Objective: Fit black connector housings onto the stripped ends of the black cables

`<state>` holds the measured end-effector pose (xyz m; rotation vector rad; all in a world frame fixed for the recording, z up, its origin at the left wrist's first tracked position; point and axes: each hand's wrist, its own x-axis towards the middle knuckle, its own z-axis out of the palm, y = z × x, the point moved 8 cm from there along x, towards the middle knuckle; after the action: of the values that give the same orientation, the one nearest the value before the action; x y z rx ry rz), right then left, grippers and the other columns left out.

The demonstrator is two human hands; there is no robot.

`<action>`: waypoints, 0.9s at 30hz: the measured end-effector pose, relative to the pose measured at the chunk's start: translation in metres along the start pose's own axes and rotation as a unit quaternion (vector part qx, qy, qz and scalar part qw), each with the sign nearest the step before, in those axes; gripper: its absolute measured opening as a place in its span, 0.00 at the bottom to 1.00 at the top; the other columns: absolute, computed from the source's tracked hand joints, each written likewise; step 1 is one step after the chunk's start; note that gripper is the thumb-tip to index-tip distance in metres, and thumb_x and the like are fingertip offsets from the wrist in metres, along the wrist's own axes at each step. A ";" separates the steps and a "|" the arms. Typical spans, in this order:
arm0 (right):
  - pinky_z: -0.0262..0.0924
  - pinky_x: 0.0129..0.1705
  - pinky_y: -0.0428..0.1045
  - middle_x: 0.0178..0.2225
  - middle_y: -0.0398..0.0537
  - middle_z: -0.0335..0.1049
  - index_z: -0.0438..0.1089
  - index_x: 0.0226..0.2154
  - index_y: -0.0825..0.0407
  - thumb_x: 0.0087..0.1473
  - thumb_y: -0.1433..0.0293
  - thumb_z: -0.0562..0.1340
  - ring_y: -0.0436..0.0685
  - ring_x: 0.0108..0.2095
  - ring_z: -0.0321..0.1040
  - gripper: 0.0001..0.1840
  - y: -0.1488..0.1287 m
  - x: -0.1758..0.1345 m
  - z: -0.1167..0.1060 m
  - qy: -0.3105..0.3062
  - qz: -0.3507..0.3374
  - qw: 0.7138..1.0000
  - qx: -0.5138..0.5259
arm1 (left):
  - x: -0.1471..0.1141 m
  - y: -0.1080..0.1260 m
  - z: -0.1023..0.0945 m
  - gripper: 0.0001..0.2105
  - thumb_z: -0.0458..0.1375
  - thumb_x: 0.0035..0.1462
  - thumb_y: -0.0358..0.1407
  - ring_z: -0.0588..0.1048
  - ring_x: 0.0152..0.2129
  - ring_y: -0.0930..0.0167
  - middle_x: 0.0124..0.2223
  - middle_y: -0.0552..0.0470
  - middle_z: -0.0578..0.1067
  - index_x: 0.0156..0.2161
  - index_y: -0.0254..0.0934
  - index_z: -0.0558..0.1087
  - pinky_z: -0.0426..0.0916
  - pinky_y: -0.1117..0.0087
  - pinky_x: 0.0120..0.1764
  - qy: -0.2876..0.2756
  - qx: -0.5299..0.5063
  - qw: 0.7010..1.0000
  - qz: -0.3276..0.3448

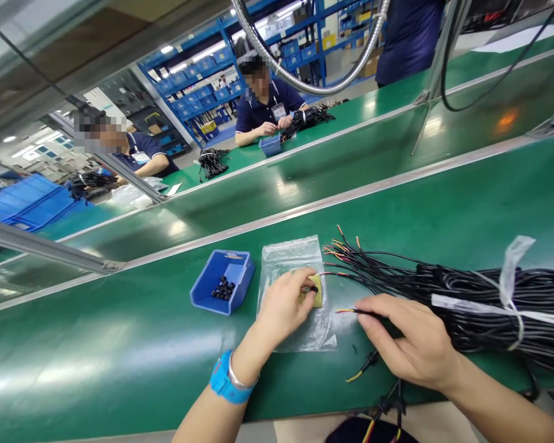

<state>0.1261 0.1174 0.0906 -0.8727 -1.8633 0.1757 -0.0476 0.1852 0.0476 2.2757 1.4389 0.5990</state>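
My left hand point(286, 304) is closed in a pinch on a small black part point(314, 289), above a yellow sponge-like pad point(319, 298) that it partly hides. Under both lies a clear plastic bag point(289, 249). To the right, my right hand point(410, 338) grips a black cable point(361, 312) near its end, where thin red and yellow wires point(345, 311) stick out toward the left hand. A blue bin point(198, 292) left of the bag holds several small black parts point(223, 288).
A large bundle of black cables point(475, 283), tied with a white strip point(510, 277), lies at right. Cable ends with black fittings point(372, 359) are near the front edge of the green bench point(133, 344). Across a metal rail point(277, 216), co-workers point(272, 111) handle cables.
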 end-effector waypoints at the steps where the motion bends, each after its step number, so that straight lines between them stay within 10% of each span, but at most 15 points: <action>1: 0.71 0.33 0.44 0.31 0.45 0.78 0.69 0.39 0.51 0.58 0.77 0.58 0.51 0.29 0.76 0.07 0.000 0.000 -0.001 0.003 0.003 1.000 0.002 | 0.001 0.003 0.004 0.19 0.57 0.55 0.25 0.78 0.37 0.63 0.39 0.50 0.82 0.52 0.40 0.68 0.73 0.60 0.42 -0.007 0.050 0.999 0.013; 8: 0.71 0.31 0.44 0.31 0.45 0.78 0.69 0.40 0.52 0.58 0.77 0.59 0.52 0.28 0.76 0.08 0.000 0.000 -0.003 0.020 -0.001 1.000 0.000 | 0.006 0.004 0.016 0.21 0.55 0.57 0.28 0.78 0.36 0.59 0.36 0.45 0.80 0.56 0.35 0.64 0.72 0.58 0.40 -0.058 0.190 0.980 0.009; 13: 0.70 0.29 0.44 0.29 0.46 0.77 0.70 0.38 0.54 0.56 0.80 0.60 0.50 0.27 0.75 0.09 -0.002 0.003 -0.006 0.039 -0.010 0.999 0.014 | 0.000 0.000 0.008 0.21 0.57 0.54 0.27 0.78 0.34 0.64 0.38 0.47 0.80 0.54 0.37 0.66 0.72 0.61 0.41 -0.002 -0.082 0.996 -0.046; 17: 0.69 0.30 0.43 0.29 0.48 0.76 0.71 0.37 0.56 0.54 0.82 0.61 0.50 0.27 0.73 0.09 -0.002 0.004 -0.008 0.064 -0.013 0.997 0.029 | -0.013 -0.006 0.019 0.13 0.66 0.51 0.34 0.79 0.27 0.72 0.33 0.50 0.80 0.42 0.34 0.73 0.73 0.72 0.34 -0.020 -0.498 0.852 -0.162; 20: 0.68 0.29 0.43 0.28 0.48 0.76 0.71 0.35 0.56 0.53 0.82 0.61 0.49 0.26 0.73 0.08 -0.003 0.003 -0.006 0.063 -0.018 0.998 0.025 | -0.020 0.000 0.024 0.14 0.72 0.45 0.35 0.79 0.23 0.76 0.27 0.51 0.81 0.35 0.32 0.76 0.73 0.77 0.33 -0.034 -0.616 0.761 -0.199; 27: 0.68 0.28 0.44 0.27 0.48 0.76 0.72 0.33 0.56 0.54 0.82 0.61 0.49 0.25 0.72 0.07 -0.004 0.002 -0.004 0.053 -0.025 0.998 0.015 | -0.023 0.007 0.029 0.13 0.74 0.43 0.33 0.81 0.24 0.74 0.29 0.47 0.84 0.35 0.32 0.78 0.75 0.79 0.31 -0.059 -0.671 0.707 -0.217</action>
<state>0.1271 0.1145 0.0963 -0.7988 -1.7781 0.1241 -0.0358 0.1587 0.0238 0.7548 0.8364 0.8834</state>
